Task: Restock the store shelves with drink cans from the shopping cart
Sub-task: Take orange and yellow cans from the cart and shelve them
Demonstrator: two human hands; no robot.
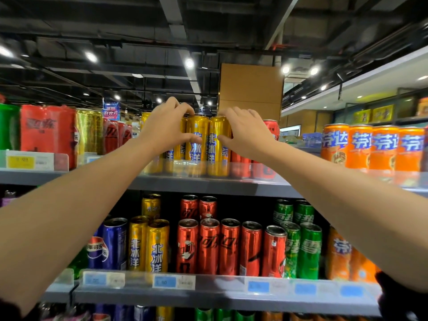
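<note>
Top shelf (208,183), left to right: a green pack (8,126) at the frame edge; a red shrink-wrapped pack (46,133); a gold pack (89,132); red cans (117,135) behind it; then the group of gold cans (196,140) at centre, standing upright behind a clear front rail.

Left hand (165,128): raised to the gold cans, fingers curled over the top rim of a can on the left side of the group, thumb lying across the front of the can at centre. Which can it actually grips cannot be told, as the hand covers it.

Right hand (249,133): fingers arched over the top of the rightmost gold can (217,144), thumb pressing its front. The two thumbs point toward each other, apart.

Right of the hands: a red can (271,129), partly hidden by the right hand; then, well apart, a row of orange cans (372,147).

Middle shelf (208,290), left to right: blue cans (111,244), gold cans, red cans, green cans (301,249), orange cans at the right arm. Price tags (173,282) line its front edge.

Behind the top shelf stands a brown box (251,89) under a dark ceiling with spotlights.
</note>
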